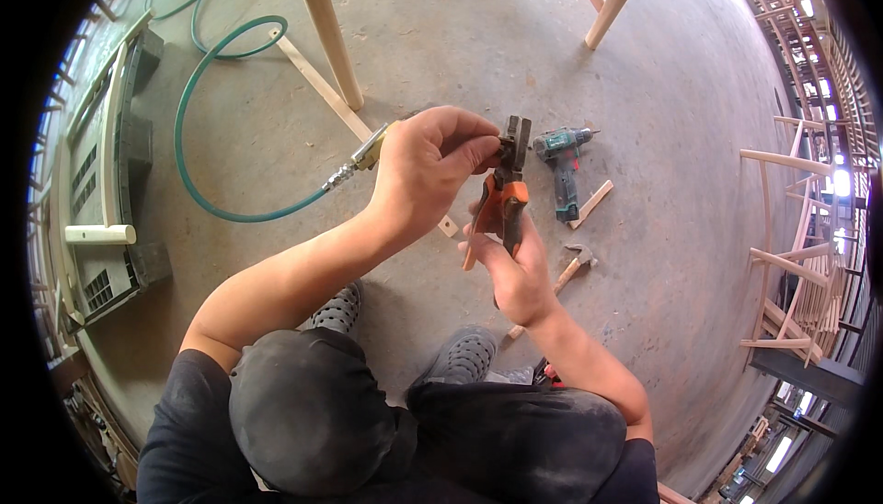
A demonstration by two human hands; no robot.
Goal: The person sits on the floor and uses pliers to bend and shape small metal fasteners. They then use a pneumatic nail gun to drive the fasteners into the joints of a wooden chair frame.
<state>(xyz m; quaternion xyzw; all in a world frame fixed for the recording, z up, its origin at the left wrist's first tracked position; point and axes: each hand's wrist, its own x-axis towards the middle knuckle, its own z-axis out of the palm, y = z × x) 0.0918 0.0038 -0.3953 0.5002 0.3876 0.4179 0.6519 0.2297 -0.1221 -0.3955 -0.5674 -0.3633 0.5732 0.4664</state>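
My right hand (524, 274) is wrapped round the lower part of a pair of pliers (511, 193) with orange and black handles. Their dark jaws point away from me, held up above the floor. Beside the jaws, my left hand (432, 159) has its thumb and fingers pinched together. Whatever lies between those fingertips is too small and too covered to name. Partly hidden behind the left hand, a yellow air tool (370, 148) with a metal hose fitting lies on the floor.
A green cordless drill (561, 168) lies right of the pliers, near a short wood strip (593, 203) and a claw hammer (572, 267). A green hose (184, 150) loops at left. Wooden furniture legs (329, 35) stand ahead; a dark crate (101, 219) sits left, chair frames (791, 256) right.
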